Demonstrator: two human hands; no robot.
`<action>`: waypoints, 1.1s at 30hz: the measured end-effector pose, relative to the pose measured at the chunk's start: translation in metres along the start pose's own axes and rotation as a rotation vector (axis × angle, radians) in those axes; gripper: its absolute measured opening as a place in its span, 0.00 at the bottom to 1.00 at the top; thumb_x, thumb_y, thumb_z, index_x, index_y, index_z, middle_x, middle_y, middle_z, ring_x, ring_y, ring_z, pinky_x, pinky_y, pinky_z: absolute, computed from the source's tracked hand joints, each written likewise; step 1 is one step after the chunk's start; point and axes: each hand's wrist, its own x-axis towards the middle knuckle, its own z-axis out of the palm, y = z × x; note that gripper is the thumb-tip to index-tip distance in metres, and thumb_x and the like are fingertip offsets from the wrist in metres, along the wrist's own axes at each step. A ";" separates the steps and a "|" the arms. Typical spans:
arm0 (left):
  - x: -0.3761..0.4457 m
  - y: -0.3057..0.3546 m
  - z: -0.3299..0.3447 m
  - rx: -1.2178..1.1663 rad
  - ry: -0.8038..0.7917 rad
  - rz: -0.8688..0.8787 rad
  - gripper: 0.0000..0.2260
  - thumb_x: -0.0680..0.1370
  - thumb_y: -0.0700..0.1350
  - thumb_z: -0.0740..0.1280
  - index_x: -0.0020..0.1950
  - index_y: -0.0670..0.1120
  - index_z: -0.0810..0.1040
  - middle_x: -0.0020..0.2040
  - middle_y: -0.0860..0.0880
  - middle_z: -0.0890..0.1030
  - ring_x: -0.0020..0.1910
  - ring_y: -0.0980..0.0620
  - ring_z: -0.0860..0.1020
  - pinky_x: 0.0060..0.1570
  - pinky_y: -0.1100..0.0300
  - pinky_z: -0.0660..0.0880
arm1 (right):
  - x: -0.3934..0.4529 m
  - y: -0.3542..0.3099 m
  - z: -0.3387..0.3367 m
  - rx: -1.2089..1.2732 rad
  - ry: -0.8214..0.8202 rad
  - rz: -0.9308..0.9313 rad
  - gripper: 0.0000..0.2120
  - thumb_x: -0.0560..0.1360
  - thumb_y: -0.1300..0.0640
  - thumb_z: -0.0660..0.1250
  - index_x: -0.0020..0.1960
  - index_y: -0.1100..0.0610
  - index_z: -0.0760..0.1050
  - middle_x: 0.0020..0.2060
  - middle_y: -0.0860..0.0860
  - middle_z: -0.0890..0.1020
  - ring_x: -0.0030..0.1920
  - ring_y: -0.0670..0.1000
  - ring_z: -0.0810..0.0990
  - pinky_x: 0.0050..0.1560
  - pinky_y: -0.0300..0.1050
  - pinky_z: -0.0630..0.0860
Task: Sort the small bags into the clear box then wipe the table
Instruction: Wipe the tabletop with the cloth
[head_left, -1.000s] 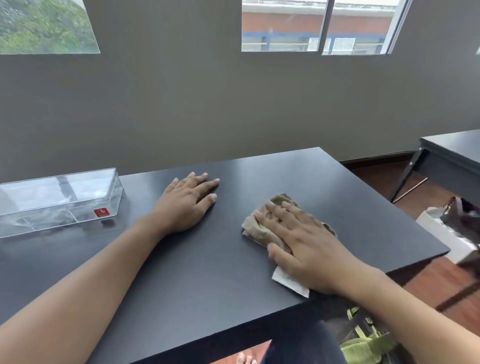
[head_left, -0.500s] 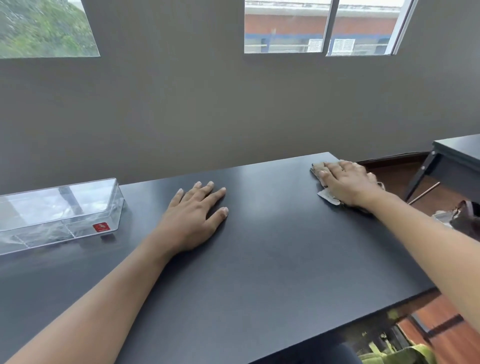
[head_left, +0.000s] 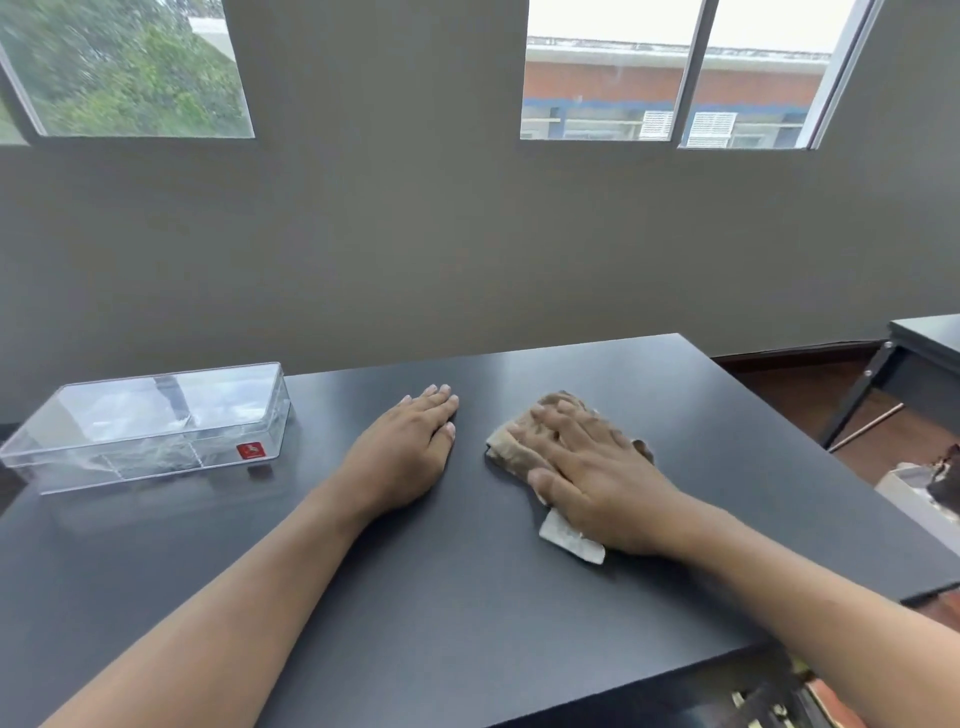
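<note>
One cloth (head_left: 511, 447) lies under the flat right hand (head_left: 592, 467).

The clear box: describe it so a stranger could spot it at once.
Start at the black table under the grey wall. The clear box sits at its far left, left of the left hand lying flat on the top. It is long, see-through, closed with a lid, and carries a small red sticker on its front.

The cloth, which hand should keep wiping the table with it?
Probably the right hand: it lies flat on the cloth. The left hand rests bare on the table, beside the cloth.
</note>
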 end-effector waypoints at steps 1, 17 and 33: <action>-0.007 0.000 0.000 -0.012 0.016 0.003 0.23 0.85 0.46 0.54 0.81 0.46 0.62 0.82 0.51 0.58 0.81 0.58 0.53 0.78 0.65 0.45 | -0.018 -0.002 0.000 -0.002 -0.005 -0.042 0.30 0.78 0.32 0.40 0.80 0.30 0.43 0.83 0.39 0.43 0.81 0.44 0.34 0.81 0.51 0.36; -0.124 -0.018 -0.026 -0.131 0.146 0.095 0.18 0.82 0.46 0.64 0.72 0.50 0.78 0.73 0.59 0.74 0.74 0.68 0.66 0.75 0.67 0.61 | 0.117 -0.060 0.002 0.021 0.013 0.156 0.29 0.82 0.36 0.44 0.82 0.38 0.53 0.84 0.47 0.50 0.83 0.54 0.42 0.80 0.58 0.39; -0.243 -0.072 -0.075 -0.101 0.276 -0.047 0.15 0.78 0.51 0.69 0.64 0.58 0.83 0.66 0.64 0.80 0.70 0.68 0.72 0.72 0.58 0.69 | 0.065 -0.109 0.018 0.005 0.056 0.085 0.31 0.78 0.36 0.47 0.81 0.40 0.57 0.83 0.47 0.53 0.83 0.56 0.45 0.78 0.64 0.47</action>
